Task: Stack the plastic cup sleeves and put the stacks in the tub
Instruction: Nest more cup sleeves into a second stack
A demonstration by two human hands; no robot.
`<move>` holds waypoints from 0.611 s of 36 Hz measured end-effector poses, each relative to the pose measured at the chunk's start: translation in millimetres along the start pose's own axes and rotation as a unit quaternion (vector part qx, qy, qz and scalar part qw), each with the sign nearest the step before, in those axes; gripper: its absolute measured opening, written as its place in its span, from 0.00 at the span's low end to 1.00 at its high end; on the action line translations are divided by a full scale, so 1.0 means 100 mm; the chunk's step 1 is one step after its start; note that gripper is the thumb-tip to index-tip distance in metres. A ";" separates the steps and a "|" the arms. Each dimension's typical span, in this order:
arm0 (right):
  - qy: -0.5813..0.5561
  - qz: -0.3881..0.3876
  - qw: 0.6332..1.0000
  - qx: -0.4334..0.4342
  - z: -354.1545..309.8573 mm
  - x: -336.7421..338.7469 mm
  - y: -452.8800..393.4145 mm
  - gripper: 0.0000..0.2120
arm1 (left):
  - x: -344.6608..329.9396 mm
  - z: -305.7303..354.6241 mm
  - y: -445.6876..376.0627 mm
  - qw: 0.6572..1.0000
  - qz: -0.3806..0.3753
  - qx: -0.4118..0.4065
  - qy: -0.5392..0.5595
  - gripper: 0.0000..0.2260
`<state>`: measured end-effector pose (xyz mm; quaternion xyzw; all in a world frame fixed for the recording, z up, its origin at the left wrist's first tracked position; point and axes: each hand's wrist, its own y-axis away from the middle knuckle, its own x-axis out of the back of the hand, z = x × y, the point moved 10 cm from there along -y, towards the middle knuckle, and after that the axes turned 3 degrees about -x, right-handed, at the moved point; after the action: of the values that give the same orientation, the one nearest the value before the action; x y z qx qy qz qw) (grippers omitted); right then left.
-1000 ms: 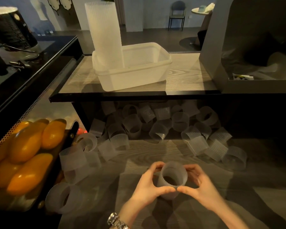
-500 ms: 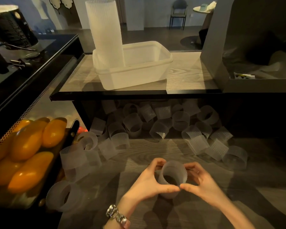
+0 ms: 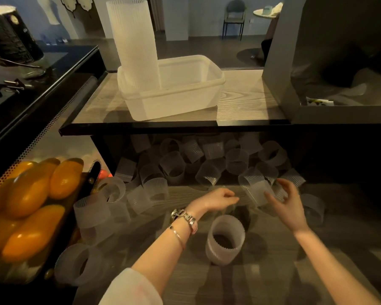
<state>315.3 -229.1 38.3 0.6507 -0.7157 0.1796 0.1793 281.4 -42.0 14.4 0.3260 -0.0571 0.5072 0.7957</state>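
Note:
A short stack of frosted ribbed cup sleeves (image 3: 226, 238) stands upright on the wooden table, free of both hands. My left hand (image 3: 218, 198) hovers beyond it with loosely curled fingers and holds nothing. My right hand (image 3: 284, 200) is spread, with thumb and fingertips at a loose sleeve (image 3: 258, 192) at the near edge of the pile. Several loose sleeves (image 3: 207, 164) lie scattered under the shelf. The translucent tub (image 3: 180, 95) sits on the upper shelf, and a tall sleeve stack (image 3: 132, 40) stands in its left end.
A tray of orange-yellow fruit (image 3: 29, 199) crowds the left edge, with more sleeves (image 3: 92, 214) beside it. The black shelf edge (image 3: 141, 128) overhangs the pile. A grey box (image 3: 317, 111) stands on the shelf at right, and a black counter (image 3: 42, 75) at left.
Both hands let go of the short stack, which now stands alone on the table. They moved forward toward the pile, the right one reaching a loose sleeve.

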 end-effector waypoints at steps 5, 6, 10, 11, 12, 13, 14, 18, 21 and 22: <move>0.046 -0.004 0.998 -0.041 0.17 -0.06 -0.19 0.26 | -0.09 0.03 -0.16 1.000 -0.025 0.011 -0.016 0.22; 0.056 -0.010 0.997 -0.048 0.20 -0.09 -0.22 0.27 | -0.10 0.04 -0.19 0.999 -0.025 0.011 -0.018 0.23; 0.072 -0.039 0.994 -0.078 0.31 -0.21 -0.26 0.29 | -0.17 0.06 -0.29 0.999 -0.030 0.018 -0.010 0.24; 0.074 -0.046 0.993 -0.080 0.33 -0.24 -0.27 0.30 | -0.19 0.07 -0.30 0.999 -0.032 0.019 -0.001 0.24; 0.079 -0.050 0.993 -0.079 0.33 -0.27 -0.27 0.30 | -0.21 0.08 -0.30 0.999 -0.034 0.020 0.010 0.24; 0.088 -0.052 0.992 -0.075 0.33 -0.29 -0.28 0.30 | -0.23 0.08 -0.31 0.999 -0.036 0.020 0.021 0.25; 0.100 -0.054 0.991 -0.069 0.32 -0.31 -0.29 0.30 | -0.25 0.09 -0.31 0.999 -0.036 0.019 0.031 0.25; 0.161 -0.077 0.982 -0.064 0.34 -0.42 -0.27 0.33 | -0.28 0.08 -0.32 0.998 -0.037 0.015 0.040 0.26; 0.192 -0.095 0.976 -0.048 0.33 -0.50 -0.25 0.34 | -0.31 0.06 -0.32 0.998 -0.045 0.019 0.040 0.26; 0.196 -0.099 0.974 -0.046 0.33 -0.51 -0.25 0.34 | -0.32 0.06 -0.32 0.998 -0.050 0.021 0.043 0.26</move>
<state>343.5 -202.9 -15.1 0.6613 -0.6062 0.2522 0.3629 294.6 -78.8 -9.4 0.3224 0.0042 0.4817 0.8148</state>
